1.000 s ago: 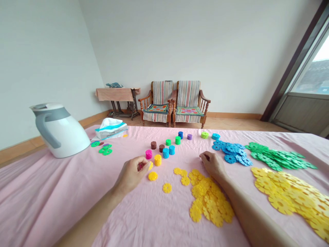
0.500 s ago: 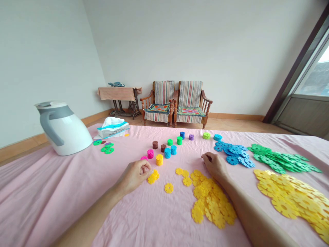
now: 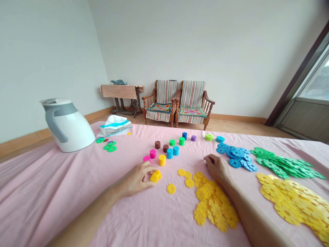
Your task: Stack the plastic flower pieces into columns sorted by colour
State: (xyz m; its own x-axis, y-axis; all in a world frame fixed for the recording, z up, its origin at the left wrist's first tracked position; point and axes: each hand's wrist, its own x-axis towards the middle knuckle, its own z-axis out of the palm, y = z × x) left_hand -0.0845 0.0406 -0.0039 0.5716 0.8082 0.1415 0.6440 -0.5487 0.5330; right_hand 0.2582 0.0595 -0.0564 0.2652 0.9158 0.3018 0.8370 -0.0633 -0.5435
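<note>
My left hand [image 3: 137,178] rests on the pink cloth [image 3: 77,178] with its fingertips pinched on a small stack of yellow snowflake discs [image 3: 156,176]. Just beyond it lie a flat pink disc [image 3: 146,159] and short stacks in pink [image 3: 153,153], yellow [image 3: 161,160] and blue [image 3: 169,153]. My right hand [image 3: 218,168] lies curled at the far edge of a loose heap of yellow discs [image 3: 213,202]; its fingers are closed and whatever they hold is hidden. A single yellow disc [image 3: 171,188] lies between the hands.
A white kettle [image 3: 67,125] stands at the left, a tissue pack [image 3: 115,125] behind it, green discs [image 3: 110,148] beside. Blue [image 3: 238,156], green [image 3: 282,163] and yellow [image 3: 298,202] disc heaps lie right. Two wooden armchairs [image 3: 180,104] and a small table [image 3: 123,92] stand by the far wall.
My left hand came down from a raised pinch onto the cloth and put its yellow discs on the loose one, making a small stack. The right hand stayed put. The view shifted slightly.
</note>
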